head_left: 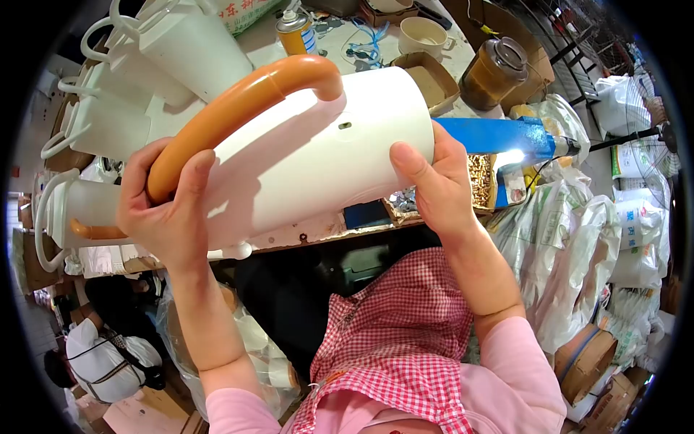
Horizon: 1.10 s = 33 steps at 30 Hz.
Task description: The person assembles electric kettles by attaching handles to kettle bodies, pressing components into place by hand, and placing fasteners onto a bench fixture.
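I hold a large white plastic can (318, 148) tilted on its side in front of me, its wall facing up toward my head. A thick curved orange handle (238, 105) is attached to it, and a small slotted hole shows in the wall. My left hand (166, 206) wraps round the lower left end of the handle, against the can. At the can's right end, my right hand (437, 177) grips the rim with the thumb on the outer wall and the fingers hidden behind.
More white cans (191, 47) with loop handles crowd the left. Behind stand a spray can (295, 32), a cream mug (423, 37) and a brown lidded jar (495, 72). A blue machine arm (499, 137) with a lit lamp is at right, above a box of brass-coloured parts (482, 181).
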### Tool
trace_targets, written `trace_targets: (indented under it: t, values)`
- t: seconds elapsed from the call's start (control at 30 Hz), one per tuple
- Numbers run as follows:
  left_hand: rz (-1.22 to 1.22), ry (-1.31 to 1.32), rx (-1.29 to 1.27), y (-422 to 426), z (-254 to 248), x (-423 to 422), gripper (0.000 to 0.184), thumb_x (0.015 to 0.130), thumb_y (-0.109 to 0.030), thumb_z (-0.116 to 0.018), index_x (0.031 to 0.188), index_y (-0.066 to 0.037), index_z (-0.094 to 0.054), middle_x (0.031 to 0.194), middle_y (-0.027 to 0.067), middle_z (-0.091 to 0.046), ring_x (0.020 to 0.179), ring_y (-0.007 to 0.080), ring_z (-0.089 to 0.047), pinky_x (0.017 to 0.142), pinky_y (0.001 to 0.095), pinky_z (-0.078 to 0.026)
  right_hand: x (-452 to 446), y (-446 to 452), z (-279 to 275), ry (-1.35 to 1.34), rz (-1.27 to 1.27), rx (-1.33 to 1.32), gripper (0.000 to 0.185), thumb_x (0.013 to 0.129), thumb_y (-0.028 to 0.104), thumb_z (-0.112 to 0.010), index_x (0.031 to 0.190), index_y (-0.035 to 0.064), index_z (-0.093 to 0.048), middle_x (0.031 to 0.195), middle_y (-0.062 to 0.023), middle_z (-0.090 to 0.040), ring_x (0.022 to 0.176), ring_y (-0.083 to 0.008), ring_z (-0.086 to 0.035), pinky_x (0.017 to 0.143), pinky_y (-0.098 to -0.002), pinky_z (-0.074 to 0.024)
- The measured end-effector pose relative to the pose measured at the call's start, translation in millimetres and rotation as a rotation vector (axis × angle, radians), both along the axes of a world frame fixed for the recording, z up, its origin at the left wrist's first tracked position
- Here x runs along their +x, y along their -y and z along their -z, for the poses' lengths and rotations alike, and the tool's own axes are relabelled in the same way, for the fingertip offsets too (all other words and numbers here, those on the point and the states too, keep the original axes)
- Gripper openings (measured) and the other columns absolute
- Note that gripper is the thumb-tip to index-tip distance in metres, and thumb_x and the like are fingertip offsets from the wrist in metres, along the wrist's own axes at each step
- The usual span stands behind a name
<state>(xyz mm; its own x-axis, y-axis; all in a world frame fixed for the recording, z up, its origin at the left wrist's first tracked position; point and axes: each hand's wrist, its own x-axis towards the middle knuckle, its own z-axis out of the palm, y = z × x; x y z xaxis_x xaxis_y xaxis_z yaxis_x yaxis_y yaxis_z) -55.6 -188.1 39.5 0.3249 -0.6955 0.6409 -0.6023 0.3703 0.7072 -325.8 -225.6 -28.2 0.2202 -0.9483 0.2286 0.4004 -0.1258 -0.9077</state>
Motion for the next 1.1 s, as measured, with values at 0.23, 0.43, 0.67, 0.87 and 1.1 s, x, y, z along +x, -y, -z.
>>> trace_targets:
  t: [0.23, 0.43, 0.67, 0.87, 1.1]
  values:
    - [0.024, -0.06, 0.032, 11.9, 0.2, -0.9, 0.027, 0.079, -0.007, -0.086, 0.099, 0.001, -0.069, 0.088, 0.0017, -0.068, 0.077, 0.0083, -0.06, 0.072, 0.0207, -0.049, 2.0, 4.4, 1.7, -0.048, 0.01, 0.033, 0.042, 0.101, 0.027, -0.065, 0.127, -0.0055, -0.059, 0.111, -0.0075, -0.07, 0.1, -0.0121, -0.062, 0.089, -0.0289, -0.0509]
    - [0.057, 0.092, 0.382, 20.2, -5.0, 2.9, 0.026, 0.089, -0.025, -0.078, 0.1, -0.002, -0.07, 0.083, 0.0034, -0.068, 0.074, 0.0121, -0.061, 0.069, 0.0263, -0.048, -0.9, 2.4, -5.8, -0.134, -0.035, 0.093, 0.039, 0.102, 0.027, -0.063, 0.124, -0.0054, -0.059, 0.11, -0.0074, -0.07, 0.098, -0.0123, -0.063, 0.088, -0.0289, -0.0514]
    - [0.063, 1.061, 0.437, 66.0, -51.7, -71.9, 0.038, 0.094, -0.042, -0.064, 0.098, -0.004, -0.07, 0.085, 0.0144, -0.07, 0.071, 0.0284, -0.061, 0.068, 0.0385, -0.049, -2.0, 6.1, -1.4, -0.095, -0.036, 0.105, 0.038, 0.101, 0.026, -0.061, 0.125, -0.003, -0.059, 0.109, -0.0094, -0.07, 0.097, -0.0155, -0.066, 0.08, -0.0322, -0.0572]
    - [0.416, 0.663, 0.63, 71.1, -61.3, -69.1, 0.03, 0.098, -0.031, -0.067, 0.093, -0.001, -0.067, 0.068, -0.0074, -0.042, 0.061, 0.0025, -0.036, 0.053, 0.0227, -0.027, 0.6, 15.3, 6.0, -0.213, -0.047, 0.121, 0.045, 0.097, 0.032, -0.059, 0.127, -0.0018, -0.056, 0.11, -0.0157, -0.067, 0.097, -0.0266, -0.069, 0.054, -0.0392, -0.0624]
    - [0.475, 0.664, 0.713, 62.9, -62.9, -71.8, 0.032, 0.099, -0.032, -0.067, 0.093, -0.001, -0.066, 0.067, -0.0083, -0.044, 0.062, 0.0016, -0.036, 0.052, 0.0222, -0.026, -4.9, 13.2, -8.9, -0.246, -0.065, 0.192, 0.047, 0.098, 0.032, -0.057, 0.13, -0.0014, -0.055, 0.111, -0.0168, -0.067, 0.095, -0.0295, -0.07, 0.05, -0.0381, -0.0613]
